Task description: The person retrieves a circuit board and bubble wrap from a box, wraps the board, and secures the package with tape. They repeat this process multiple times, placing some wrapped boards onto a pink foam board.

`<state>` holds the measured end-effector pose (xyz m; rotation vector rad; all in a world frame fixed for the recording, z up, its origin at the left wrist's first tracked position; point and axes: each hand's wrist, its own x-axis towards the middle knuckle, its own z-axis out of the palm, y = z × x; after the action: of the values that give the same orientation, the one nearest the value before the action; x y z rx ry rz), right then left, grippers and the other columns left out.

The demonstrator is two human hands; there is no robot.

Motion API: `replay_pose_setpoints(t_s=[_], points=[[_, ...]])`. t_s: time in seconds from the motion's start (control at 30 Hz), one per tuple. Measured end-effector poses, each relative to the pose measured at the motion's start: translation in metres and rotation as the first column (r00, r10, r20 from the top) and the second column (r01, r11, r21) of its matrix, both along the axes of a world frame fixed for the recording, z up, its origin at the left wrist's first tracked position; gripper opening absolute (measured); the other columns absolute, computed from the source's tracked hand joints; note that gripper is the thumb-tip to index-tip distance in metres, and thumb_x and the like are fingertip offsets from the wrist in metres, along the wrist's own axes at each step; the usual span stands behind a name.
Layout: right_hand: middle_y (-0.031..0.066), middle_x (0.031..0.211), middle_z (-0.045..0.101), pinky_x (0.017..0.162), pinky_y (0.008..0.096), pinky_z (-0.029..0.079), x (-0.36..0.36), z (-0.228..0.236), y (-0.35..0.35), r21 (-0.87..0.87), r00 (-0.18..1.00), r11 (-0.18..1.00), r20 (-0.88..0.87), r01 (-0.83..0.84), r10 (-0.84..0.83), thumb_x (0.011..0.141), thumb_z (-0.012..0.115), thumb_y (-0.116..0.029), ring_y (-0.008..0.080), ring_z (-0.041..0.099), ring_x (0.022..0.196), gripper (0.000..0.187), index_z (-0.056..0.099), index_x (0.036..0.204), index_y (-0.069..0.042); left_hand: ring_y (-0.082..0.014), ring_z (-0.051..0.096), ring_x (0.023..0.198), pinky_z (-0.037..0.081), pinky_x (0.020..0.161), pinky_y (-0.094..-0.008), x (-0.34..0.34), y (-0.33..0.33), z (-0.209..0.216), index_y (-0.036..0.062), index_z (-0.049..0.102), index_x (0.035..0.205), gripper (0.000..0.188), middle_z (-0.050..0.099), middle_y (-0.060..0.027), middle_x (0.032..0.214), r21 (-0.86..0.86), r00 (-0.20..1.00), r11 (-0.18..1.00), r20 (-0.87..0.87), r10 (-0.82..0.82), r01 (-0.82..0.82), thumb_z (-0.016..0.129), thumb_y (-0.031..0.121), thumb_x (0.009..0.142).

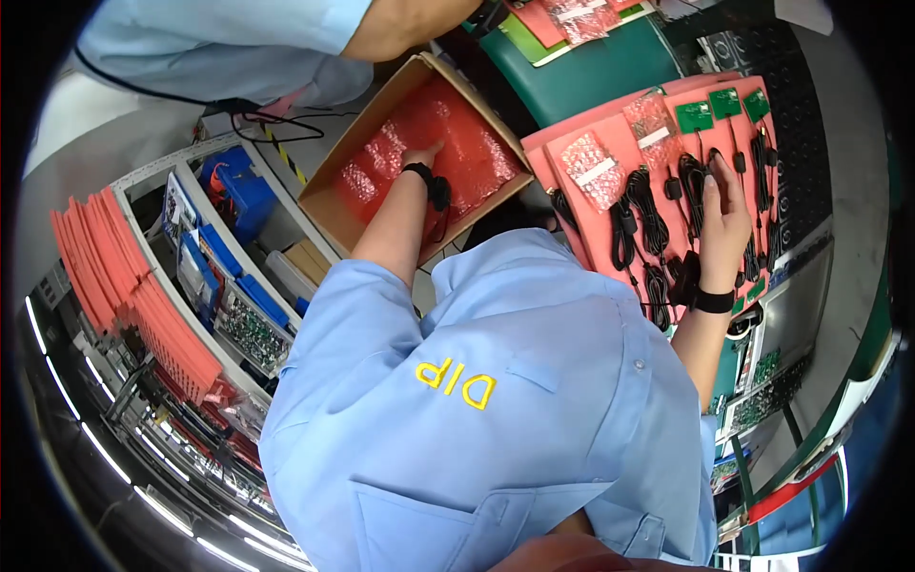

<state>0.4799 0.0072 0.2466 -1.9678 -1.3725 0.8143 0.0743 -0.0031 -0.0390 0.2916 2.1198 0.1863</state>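
My left hand (422,157) reaches into an open cardboard box (329,191). Its fingers lie stretched out over red bubble wrap (443,114) that lines the inside. On the right, my right hand (727,217) is over a stack of pink foam sheets (610,143), its thumb and fingers bent round the edge of a coiled black cable (690,191). More coiled black cables (654,224) lie in rows there, some joined to small green circuit boards (694,116). Two clear bubble-wrap pouches with white labels (593,172) rest on the top sheet. Black bands circle both my wrists.
Another person's arm and blue sleeve (219,38) cross the far left, beyond the box. At left stands a shelf rack (172,286) with blue bins (236,191), circuit boards and upright pink sheets (124,276). A green surface (581,71) lies behind the foam stack.
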Motion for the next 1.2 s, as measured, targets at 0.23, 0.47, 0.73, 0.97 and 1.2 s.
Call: replay_pose_setpoints(t_s=[0.23,0.47,0.73,0.97,1.2], points=[[0.0107,0.09,0.067,0.075,0.0296,0.049,0.029,-0.045,0.056,-0.064,0.963,0.994,0.261,0.084,-0.065,0.081,0.066,-0.026,0.0201,0.064,0.083,0.027,0.067,0.096,-0.004,-0.0256,0.058,0.107,0.047,0.09,-0.0349,-0.082,-0.021,-0.043,-0.0033,0.061,0.108,0.067,0.056,-0.0197,0.121,-0.189,0.965,0.966,-0.161,-0.207,0.175,0.082,0.039,0.061],[0.0089,0.083,0.063,0.075,0.0376,0.048,0.009,-0.088,0.063,-0.025,0.778,0.997,0.623,-0.079,0.078,0.076,0.071,-0.029,0.0261,0.06,0.08,0.024,0.066,0.083,-0.006,-0.0256,0.061,0.098,0.046,0.087,-0.0347,-0.044,-0.016,0.072,-0.004,0.062,0.104,0.05,0.064,-0.0153,0.105,0.166,0.657,0.79,-0.668,-0.35,0.59,0.076,0.032,0.073],[0.0096,0.086,0.063,0.073,0.0338,0.049,0.002,-0.067,0.012,0.282,0.994,0.954,-0.074,0.099,-0.081,0.078,0.068,-0.011,0.0248,0.061,0.077,0.01,0.063,0.08,-0.003,-0.0128,0.059,0.093,0.044,0.085,-0.0257,0.121,0.073,0.243,-0.0006,0.051,0.113,0.026,0.062,-0.0062,0.103,0.839,0.703,0.521,0.464,-0.538,-0.155,0.053,0.0,0.088],[0.0051,0.078,0.064,0.07,0.0319,0.047,-0.015,-0.049,-0.012,0.412,0.98,0.899,-0.057,-0.149,0.189,0.075,0.069,-0.008,0.0223,0.061,0.074,0.008,0.065,0.081,-0.007,-0.0166,0.06,0.095,0.049,0.081,-0.0292,0.215,0.102,0.213,-0.0016,0.055,0.114,0.024,0.061,-0.01,0.109,0.596,0.363,0.8,0.732,-0.577,0.069,0.046,0.004,0.092],[0.0011,0.078,0.064,0.071,0.0311,0.045,-0.02,-0.051,-0.004,0.464,0.949,0.846,0.282,-0.264,0.142,0.073,0.069,-0.019,0.0196,0.06,0.073,0.009,0.066,0.079,-0.012,-0.0195,0.06,0.097,0.049,0.084,-0.0335,0.197,0.11,0.22,-0.0046,0.054,0.116,0.032,0.062,-0.0126,0.107,0.442,0.245,0.886,0.851,-0.464,0.14,0.04,0.014,0.094]])
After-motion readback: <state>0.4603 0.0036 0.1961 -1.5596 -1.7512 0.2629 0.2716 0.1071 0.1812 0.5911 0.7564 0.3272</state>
